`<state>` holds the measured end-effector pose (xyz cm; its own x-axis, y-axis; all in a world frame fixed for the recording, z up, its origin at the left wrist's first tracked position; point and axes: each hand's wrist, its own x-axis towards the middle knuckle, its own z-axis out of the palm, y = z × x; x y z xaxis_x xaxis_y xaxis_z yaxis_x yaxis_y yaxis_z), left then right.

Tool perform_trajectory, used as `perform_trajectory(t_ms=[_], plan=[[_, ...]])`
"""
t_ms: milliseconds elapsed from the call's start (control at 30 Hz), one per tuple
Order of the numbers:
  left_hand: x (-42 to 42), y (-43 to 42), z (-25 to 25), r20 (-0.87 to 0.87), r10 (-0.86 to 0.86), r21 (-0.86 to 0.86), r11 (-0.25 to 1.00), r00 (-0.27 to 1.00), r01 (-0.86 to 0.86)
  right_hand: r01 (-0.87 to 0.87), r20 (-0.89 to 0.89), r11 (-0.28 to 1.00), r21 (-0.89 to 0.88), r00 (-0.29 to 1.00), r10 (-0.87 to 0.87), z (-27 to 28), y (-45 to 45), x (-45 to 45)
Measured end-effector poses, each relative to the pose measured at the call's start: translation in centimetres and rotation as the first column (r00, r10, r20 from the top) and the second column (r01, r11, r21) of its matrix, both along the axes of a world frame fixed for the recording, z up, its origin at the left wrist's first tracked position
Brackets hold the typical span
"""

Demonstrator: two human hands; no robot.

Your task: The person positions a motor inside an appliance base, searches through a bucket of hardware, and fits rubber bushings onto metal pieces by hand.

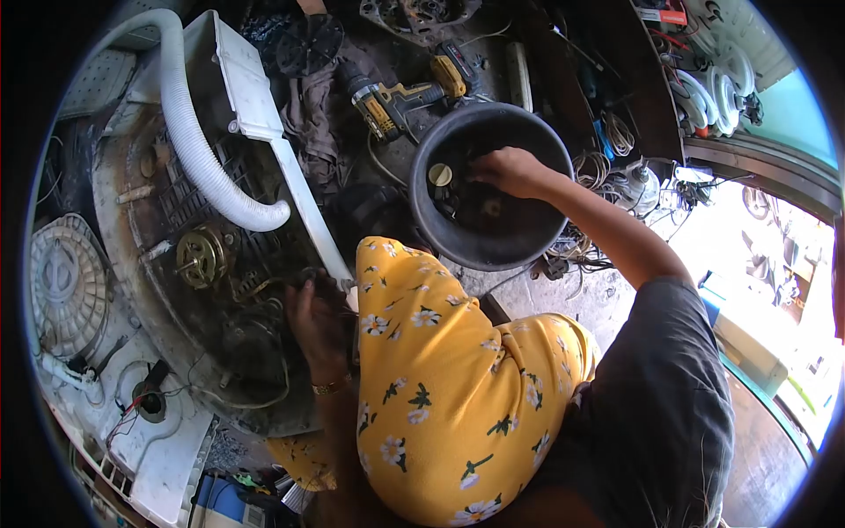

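Observation:
A dark round tub stands beyond my knees, with small dark parts and a pale round cap inside. My right hand reaches into it, fingers bent down among the parts; whatever they grip is hidden. Low on the left, my left hand is by the edge of an opened machine body, near the end of a white strip. Its fingers are in shadow, and I cannot make out what they hold. A copper-coloured motor sits inside the machine body.
A yellow and black drill lies behind the tub. A white ribbed hose arches over the machine body. Wires tangle right of the tub. At the far left are a round ribbed cover and a white panel.

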<state>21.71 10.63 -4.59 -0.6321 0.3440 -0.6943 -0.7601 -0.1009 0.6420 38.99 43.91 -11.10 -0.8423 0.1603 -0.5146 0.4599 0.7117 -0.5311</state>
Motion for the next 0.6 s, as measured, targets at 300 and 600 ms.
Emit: perform_trajectory(t_ms=[300, 600], plan=[[-0.7, -1.3, -0.4, 0.120, 0.037, 0.158, 0.986, 0.992, -0.056, -0.481, 0.168, 0.807, 0.341, 0.876, 0.451, -2.6, 0.8, -1.2], [-0.7, -2.1, -1.9, 0.172, 0.057, 0.393, 0.911, 0.983, -0.122, -0.196, 0.252, 0.979, -0.062, 0.946, 0.205, -1.6, 2.6, -0.4]])
